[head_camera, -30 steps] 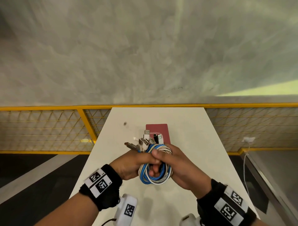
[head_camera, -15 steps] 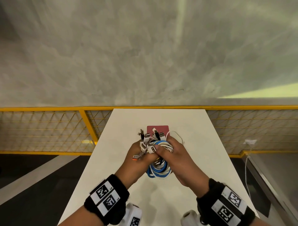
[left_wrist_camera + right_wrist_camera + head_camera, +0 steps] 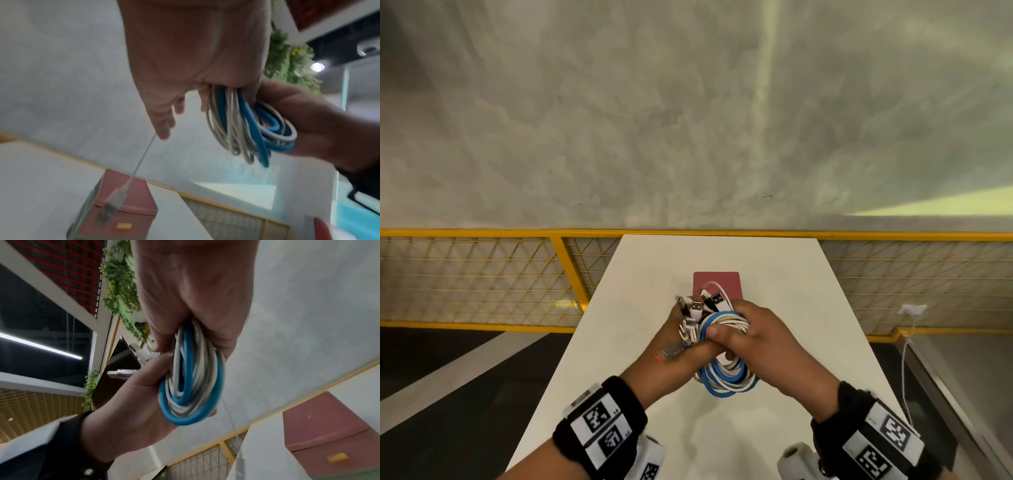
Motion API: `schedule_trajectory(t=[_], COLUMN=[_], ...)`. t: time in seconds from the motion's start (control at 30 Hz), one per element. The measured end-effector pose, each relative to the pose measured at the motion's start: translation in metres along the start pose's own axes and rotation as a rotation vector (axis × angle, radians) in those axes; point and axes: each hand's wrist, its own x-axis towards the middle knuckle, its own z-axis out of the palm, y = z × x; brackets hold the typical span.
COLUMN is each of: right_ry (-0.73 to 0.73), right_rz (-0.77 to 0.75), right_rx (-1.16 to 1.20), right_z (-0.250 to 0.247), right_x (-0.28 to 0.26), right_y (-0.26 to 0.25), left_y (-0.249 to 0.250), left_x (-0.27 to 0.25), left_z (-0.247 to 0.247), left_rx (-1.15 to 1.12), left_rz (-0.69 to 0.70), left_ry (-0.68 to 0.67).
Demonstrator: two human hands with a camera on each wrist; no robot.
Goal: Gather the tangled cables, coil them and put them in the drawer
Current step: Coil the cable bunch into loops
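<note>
Blue and white cables point(image 3: 726, 373), wound into one coil, sit between both hands above the bench point(image 3: 808, 294). The right hand point(image 3: 767, 346) wraps the far side of the coil, its fingers curled over the loops and the thumb lying across the top strands. The left hand point(image 3: 671, 356) closes on the near-left part of the bundle, thumb pressed over toward the right thumb; in the left wrist view the loops point(image 3: 246, 126) run out from under its palm point(image 3: 195, 48), and in the right wrist view the same coil point(image 3: 191, 386) hangs from the right palm point(image 3: 195, 288) with the left hand point(image 3: 127, 405) cupping it from below. A cluster of plug ends point(image 3: 698, 308), white, silver and black, sticks up from the top left of the bundle, pointing away from the person. One thin white lead point(image 3: 141, 159) drops from the left hand with its connector point(image 3: 117, 198) dangling in front of the drawer box.

That dusty red drawer box point(image 3: 717, 284) stands on the bench just beyond the hands, shut, with a small yellow pull point(image 3: 123, 226) on its front. Black wristbands point(image 3: 602, 425) with printed square markers circle both wrists. Behind the bench runs a yellow mesh fence point(image 3: 482, 274) below a grey concrete wall point(image 3: 688, 120).
</note>
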Motion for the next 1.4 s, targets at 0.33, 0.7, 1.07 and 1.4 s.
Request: schedule_trajectory(t=[0.33, 0.7, 1.07, 1.4], right_ry=[-0.061, -0.138, -0.054, 0.228], right_rz=[-0.067, -0.080, -0.178, -0.082], right_rx=[-0.110, -0.068, -0.136, 0.040], right_z=[-0.005, -0.018, -0.027, -0.010], right_x=[0.000, -0.001, 0.005, 0.028], right_y=[-0.015, -0.023, -0.033, -0.018], left_y=[0.003, 0.020, 0.027, 0.022], left_x=[0.005, 0.013, 0.014, 0.029], left_z=[-0.010, -0.014, 0.007, 0.023], left_rx=[0.664, 0.397, 0.142, -0.260], left_rz=[0.330, 0.287, 0.307, -0.078], left_ry=[0.156, 0.003, 0.181, 0.346])
